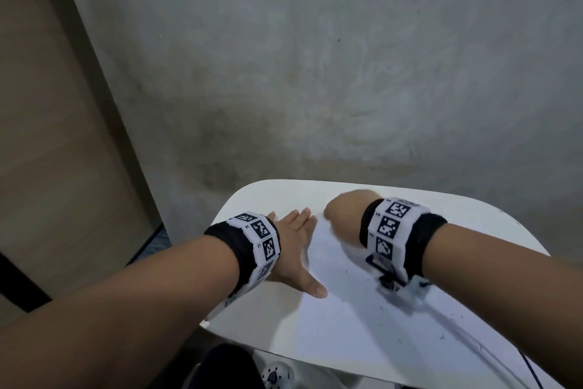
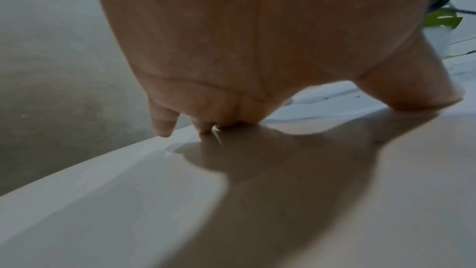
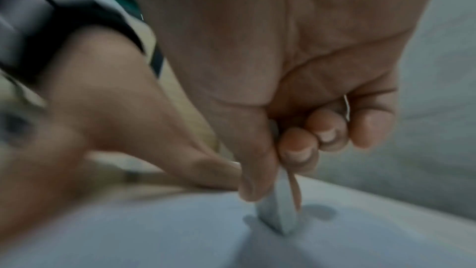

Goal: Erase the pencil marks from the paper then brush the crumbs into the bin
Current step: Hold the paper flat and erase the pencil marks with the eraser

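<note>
Spreading across the white table [image 1: 473,218], the sheet of paper [image 1: 340,319] lies near its front edge, dotted with dark eraser crumbs [image 1: 383,308]. The left hand [image 1: 291,249] presses flat on the paper's left edge, fingers straight and splayed. The right hand [image 1: 347,215] curls its fingers [image 3: 298,148] around a pale eraser [image 3: 279,214], whose tip touches the paper's far end.
</note>
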Motion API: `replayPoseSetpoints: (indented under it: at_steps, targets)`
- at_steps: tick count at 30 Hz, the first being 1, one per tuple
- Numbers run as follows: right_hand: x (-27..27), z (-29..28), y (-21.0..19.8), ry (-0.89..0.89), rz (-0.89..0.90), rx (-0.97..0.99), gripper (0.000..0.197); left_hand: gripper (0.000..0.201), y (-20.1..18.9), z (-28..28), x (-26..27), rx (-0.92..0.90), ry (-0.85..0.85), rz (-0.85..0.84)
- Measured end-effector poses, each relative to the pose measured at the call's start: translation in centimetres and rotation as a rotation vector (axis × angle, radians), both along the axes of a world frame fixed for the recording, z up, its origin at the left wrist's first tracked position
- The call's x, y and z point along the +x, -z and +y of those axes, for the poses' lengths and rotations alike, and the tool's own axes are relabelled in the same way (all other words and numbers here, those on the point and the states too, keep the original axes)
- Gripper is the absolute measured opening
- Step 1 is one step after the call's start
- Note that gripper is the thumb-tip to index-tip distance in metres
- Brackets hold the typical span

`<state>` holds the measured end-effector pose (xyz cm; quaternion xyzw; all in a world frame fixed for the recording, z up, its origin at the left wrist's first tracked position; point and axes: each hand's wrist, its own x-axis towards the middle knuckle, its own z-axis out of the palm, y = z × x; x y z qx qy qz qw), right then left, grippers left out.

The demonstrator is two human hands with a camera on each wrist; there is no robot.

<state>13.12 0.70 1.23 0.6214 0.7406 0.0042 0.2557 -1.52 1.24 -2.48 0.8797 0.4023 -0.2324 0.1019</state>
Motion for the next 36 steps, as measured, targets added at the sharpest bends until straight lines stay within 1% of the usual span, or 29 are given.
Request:
replayPoseSetpoints:
  at_steps: [2, 4, 6, 7, 9, 10, 11, 13, 15, 16, 18, 19, 20, 22, 24, 27, 28, 29, 31, 32, 34, 36]
  targets:
    - [-0.9, -1.1, 0.3, -0.089, 0.018, -0.053, 0.017, 0.133, 0.0, 0.1, 0.0, -0.003, 0.004, 0.005]
    - [0.4, -0.4, -0.3, -0.026, 0.028, -0.008, 0.019, 0.132, 0.1, 0.2, -0.1, 0.000, 0.000, 0.005]
    - [1.6, -0.1, -0.6, 0.026, 0.014, 0.043, 0.013, 0.132, 0.3, 0.2, 0.0, 0.005, -0.010, 0.002]
    - [1.1, -0.6, -0.5, 0.024, 0.019, 0.031, 0.013, 0.132, 0.3, 0.1, 0.1, 0.008, -0.008, 0.007]
    - [-0.7, -2.1, 0.4, -0.048, 0.047, -0.067, 0.028, 0.132, 0.3, 0.0, 0.3, 0.018, -0.004, 0.014]
    - [-1.2, -2.6, 0.7, -0.095, 0.037, -0.105, 0.028, 0.132, 0.3, 0.1, 0.3, 0.019, -0.004, 0.012]
    - [-0.8, -2.5, 0.5, -0.104, 0.030, -0.079, 0.026, 0.132, 0.3, 0.2, 0.2, 0.016, -0.004, 0.011]
    - [1.1, -1.6, -0.6, -0.016, 0.044, 0.004, 0.021, 0.132, 0.3, 0.2, 0.1, 0.009, -0.014, 0.010]
    - [1.8, -1.7, -1.1, 0.010, -0.005, 0.049, 0.015, 0.131, 0.3, 0.0, 0.2, 0.014, -0.023, 0.007]
    - [1.1, -2.3, -0.9, -0.027, -0.020, 0.038, 0.018, 0.130, 0.2, -0.1, 0.3, 0.021, -0.017, 0.014]
    - [-0.8, -3.8, -0.1, -0.127, -0.019, -0.082, 0.023, 0.130, 0.1, -0.3, 0.4, 0.036, -0.009, 0.035]
    - [-0.9, -3.8, 0.0, -0.125, -0.031, -0.127, 0.021, 0.130, 0.1, -0.2, 0.4, 0.035, -0.009, 0.033]
    - [-0.1, -3.1, -0.2, -0.075, -0.005, -0.110, 0.022, 0.131, 0.1, -0.1, 0.3, 0.028, -0.011, 0.025]
    - [2.0, -1.9, -1.3, 0.036, 0.032, -0.004, 0.018, 0.131, 0.1, 0.1, 0.1, 0.020, -0.021, 0.013]
    - [2.0, -2.1, -1.3, 0.041, -0.012, 0.027, 0.011, 0.131, 0.2, 0.0, 0.2, 0.024, -0.027, 0.012]
    - [-0.7, -3.9, -0.5, -0.062, -0.014, -0.129, 0.036, 0.130, 0.2, -0.2, 0.3, 0.039, -0.021, 0.012]
    - [-0.5, -4.0, -0.5, -0.051, 0.011, -0.131, 0.037, 0.130, 0.1, -0.1, 0.2, 0.039, -0.020, 0.008]
    - [0.5, -3.6, -0.7, -0.010, 0.050, -0.083, 0.034, 0.131, 0.2, -0.1, 0.2, 0.037, -0.020, 0.007]
    - [3.7, -2.7, -1.7, 0.126, 0.156, 0.039, 0.022, 0.131, 0.3, 0.3, 0.1, 0.047, -0.016, 0.022]
    - [5.1, -2.5, -1.9, 0.210, 0.251, 0.066, 0.015, 0.132, 0.2, 0.4, 0.0, 0.056, -0.011, 0.035]
    - [7.0, -3.0, -1.8, 0.370, 0.543, 0.054, 0.006, 0.132, -0.1, 0.7, 0.0, 0.069, 0.009, 0.051]
    - [8.0, -3.8, -1.6, 0.518, 0.892, 0.024, 0.006, 0.127, -0.5, 0.7, 0.1, 0.077, 0.029, 0.054]
